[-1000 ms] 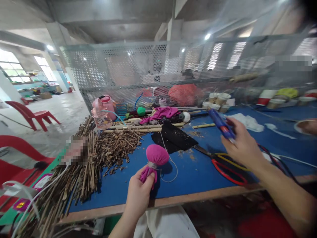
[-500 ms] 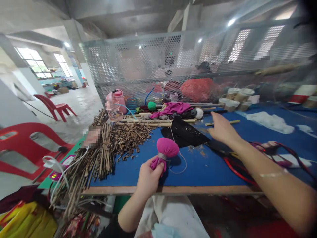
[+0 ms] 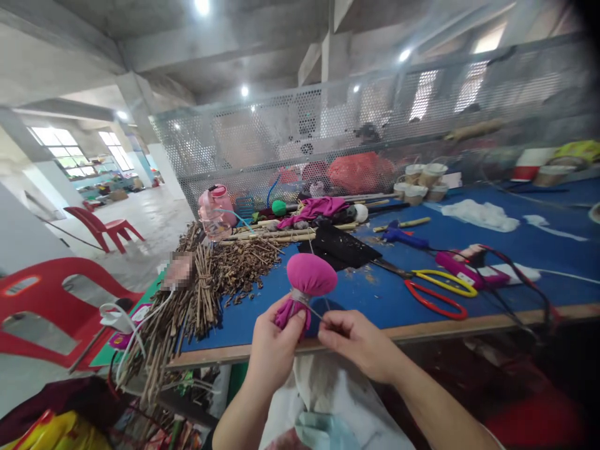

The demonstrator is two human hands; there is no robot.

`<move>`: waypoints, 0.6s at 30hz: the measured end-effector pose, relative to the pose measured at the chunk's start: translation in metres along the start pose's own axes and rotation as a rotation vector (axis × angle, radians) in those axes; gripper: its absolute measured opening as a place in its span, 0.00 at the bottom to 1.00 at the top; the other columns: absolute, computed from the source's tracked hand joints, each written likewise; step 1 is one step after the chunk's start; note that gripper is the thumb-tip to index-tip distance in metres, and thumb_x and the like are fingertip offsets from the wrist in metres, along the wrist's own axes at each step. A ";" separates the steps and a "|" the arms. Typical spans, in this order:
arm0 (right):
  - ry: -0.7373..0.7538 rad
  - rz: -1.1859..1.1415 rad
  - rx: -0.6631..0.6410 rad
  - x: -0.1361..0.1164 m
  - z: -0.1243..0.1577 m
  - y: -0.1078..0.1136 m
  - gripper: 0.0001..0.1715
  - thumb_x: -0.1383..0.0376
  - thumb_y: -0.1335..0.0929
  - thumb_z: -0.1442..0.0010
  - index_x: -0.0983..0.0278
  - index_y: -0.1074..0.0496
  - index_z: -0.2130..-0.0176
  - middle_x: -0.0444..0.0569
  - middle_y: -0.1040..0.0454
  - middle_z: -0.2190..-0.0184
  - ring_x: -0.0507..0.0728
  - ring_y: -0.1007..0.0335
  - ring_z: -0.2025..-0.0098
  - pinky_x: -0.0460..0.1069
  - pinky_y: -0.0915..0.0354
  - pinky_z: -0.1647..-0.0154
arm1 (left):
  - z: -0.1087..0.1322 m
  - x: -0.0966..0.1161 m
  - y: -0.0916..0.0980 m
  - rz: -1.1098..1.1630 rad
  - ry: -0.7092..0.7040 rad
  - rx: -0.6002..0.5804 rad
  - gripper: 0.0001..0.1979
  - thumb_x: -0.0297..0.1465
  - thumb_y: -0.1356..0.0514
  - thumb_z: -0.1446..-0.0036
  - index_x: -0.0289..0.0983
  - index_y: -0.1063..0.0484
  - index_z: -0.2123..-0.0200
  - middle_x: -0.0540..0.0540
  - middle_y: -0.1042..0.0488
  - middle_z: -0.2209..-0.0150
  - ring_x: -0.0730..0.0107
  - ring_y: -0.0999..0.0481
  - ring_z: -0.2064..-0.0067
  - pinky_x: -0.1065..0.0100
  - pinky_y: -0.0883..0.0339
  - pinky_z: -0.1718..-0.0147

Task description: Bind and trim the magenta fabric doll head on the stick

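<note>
In the head view, the left hand [image 3: 276, 344] grasps the gathered tail of a round magenta cloth bundle [image 3: 312, 275], thumb across the folds; the stuffed head sits just above its fingers, tilted to the right, over the front edge of the blue tabletop [image 3: 389, 312]. Grey string [image 3: 300, 296] is wound around the bundle's neck, and a strand runs from there to the right hand [image 3: 359, 340], which pinches it between thumb and fingers just beside the bundle.

Farther back stand the containers: a pink-and-clear jug [image 3: 218, 212] behind the bundled twigs [image 3: 204, 284], its contents too indistinct to name; a cluster of small handled pots [image 3: 415, 194] near the mesh screen [image 3: 244, 140], their insides not discernible; and, at right, a red-and-white cup [image 3: 529, 164] beside a tan pot [image 3: 553, 176].
</note>
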State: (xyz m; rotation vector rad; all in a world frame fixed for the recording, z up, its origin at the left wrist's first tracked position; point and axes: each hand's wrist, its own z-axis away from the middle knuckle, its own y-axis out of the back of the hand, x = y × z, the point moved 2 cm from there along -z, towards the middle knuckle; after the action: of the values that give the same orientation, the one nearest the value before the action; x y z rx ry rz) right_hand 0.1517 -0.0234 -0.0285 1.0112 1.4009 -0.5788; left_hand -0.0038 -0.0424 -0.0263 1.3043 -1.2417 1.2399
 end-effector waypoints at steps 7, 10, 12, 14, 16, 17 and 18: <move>-0.028 -0.363 0.273 -0.020 0.020 0.004 0.26 0.46 0.35 0.45 0.65 0.34 0.76 0.35 0.54 0.88 0.46 0.64 0.84 0.44 0.61 0.83 | 0.008 0.000 0.001 -0.016 -0.074 0.056 0.14 0.34 0.39 0.48 0.33 0.24 0.59 0.48 0.25 0.68 0.71 0.31 0.66 0.73 0.38 0.65; -0.063 -0.382 0.275 -0.013 0.019 0.008 0.26 0.45 0.33 0.47 0.65 0.35 0.77 0.34 0.55 0.89 0.46 0.64 0.85 0.44 0.62 0.84 | 0.009 0.004 0.002 0.061 -0.010 0.088 0.15 0.35 0.38 0.51 0.32 0.25 0.60 0.51 0.29 0.75 0.76 0.35 0.75 0.75 0.40 0.74; -0.074 -0.249 0.283 -0.008 0.018 0.012 0.26 0.45 0.34 0.46 0.65 0.33 0.76 0.35 0.54 0.88 0.46 0.62 0.84 0.44 0.61 0.84 | 0.010 0.004 0.002 0.124 0.076 0.060 0.16 0.36 0.38 0.51 0.32 0.27 0.61 0.55 0.37 0.81 0.80 0.43 0.81 0.76 0.48 0.83; -0.060 -0.067 0.299 -0.006 0.017 0.016 0.25 0.47 0.36 0.44 0.65 0.32 0.76 0.38 0.50 0.87 0.47 0.58 0.83 0.45 0.59 0.83 | 0.011 0.004 0.002 0.180 0.141 0.011 0.16 0.37 0.38 0.52 0.32 0.29 0.61 0.57 0.42 0.83 0.82 0.49 0.83 0.77 0.55 0.86; -0.025 0.084 0.290 -0.005 0.015 0.018 0.23 0.50 0.36 0.43 0.65 0.31 0.77 0.40 0.44 0.85 0.49 0.51 0.81 0.45 0.52 0.81 | 0.013 0.004 0.002 0.228 0.164 -0.010 0.17 0.36 0.37 0.52 0.33 0.32 0.61 0.58 0.42 0.82 0.83 0.50 0.83 0.77 0.57 0.87; -0.004 0.132 0.279 -0.005 0.014 0.018 0.22 0.52 0.36 0.43 0.65 0.31 0.78 0.42 0.40 0.84 0.50 0.47 0.80 0.45 0.48 0.79 | 0.015 0.004 0.003 0.247 0.164 -0.013 0.17 0.36 0.37 0.52 0.34 0.33 0.60 0.57 0.41 0.81 0.83 0.50 0.83 0.78 0.57 0.87; 0.012 0.167 0.259 -0.005 0.012 0.019 0.22 0.52 0.37 0.43 0.65 0.31 0.78 0.42 0.37 0.83 0.50 0.44 0.78 0.45 0.45 0.77 | 0.017 0.005 0.003 0.258 0.161 -0.018 0.17 0.36 0.37 0.52 0.35 0.35 0.61 0.57 0.39 0.80 0.83 0.49 0.84 0.78 0.57 0.87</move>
State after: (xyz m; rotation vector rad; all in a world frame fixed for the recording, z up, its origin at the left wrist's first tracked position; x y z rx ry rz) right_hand 0.1730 -0.0256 -0.0213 1.3270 1.2580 -0.6414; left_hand -0.0055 -0.0594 -0.0228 1.0314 -1.3297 1.4811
